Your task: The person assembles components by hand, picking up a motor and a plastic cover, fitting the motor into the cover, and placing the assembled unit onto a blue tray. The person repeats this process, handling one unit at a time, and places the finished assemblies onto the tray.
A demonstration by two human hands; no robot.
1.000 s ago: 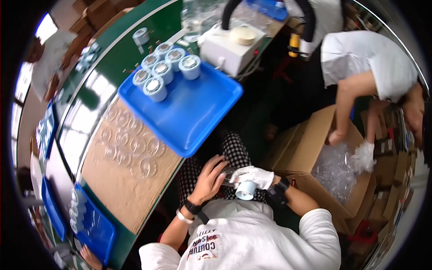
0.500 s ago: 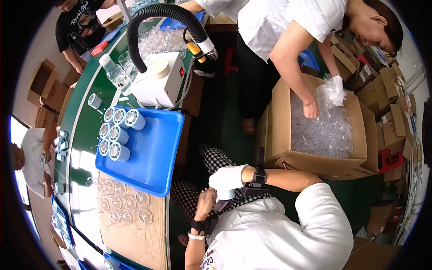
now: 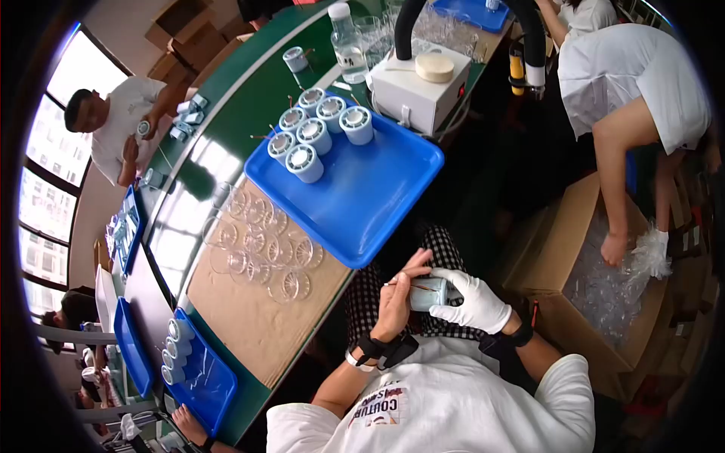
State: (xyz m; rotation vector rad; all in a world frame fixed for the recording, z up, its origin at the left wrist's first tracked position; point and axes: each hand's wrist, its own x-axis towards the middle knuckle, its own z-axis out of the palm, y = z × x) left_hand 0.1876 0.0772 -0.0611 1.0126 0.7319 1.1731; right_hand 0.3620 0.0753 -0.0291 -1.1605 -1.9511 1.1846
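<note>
Low over my lap, both hands hold a light-blue cylinder [image 3: 428, 296] lying on its side, a thin reddish wire along its top. My bare left hand [image 3: 394, 306] presses on its left end, thumb along it and fingers mostly straight. My right hand [image 3: 479, 306], in a white glove, wraps its fingers and thumb around the right end. That end looks shiny and glassy; whether a clear cup covers it I cannot tell. Ahead, a blue tray [image 3: 377, 200] holds several similar cylinders [image 3: 304, 162] with slotted tops at its far left.
Several clear cups [image 3: 291, 285] stand on a brown board [image 3: 249, 328] left of the tray. Behind are a white box-shaped device [image 3: 419, 94] with a black hose and a bottle [image 3: 349, 53]. At right, a person bends over a carton [image 3: 544, 257] of clear cups. Another person [image 3: 124, 132] sits across.
My view has swung, so the table sits further right. My hands have turned the cylinder onto its side and now grip it from opposite ends. The co-worker still reaches into the carton.
</note>
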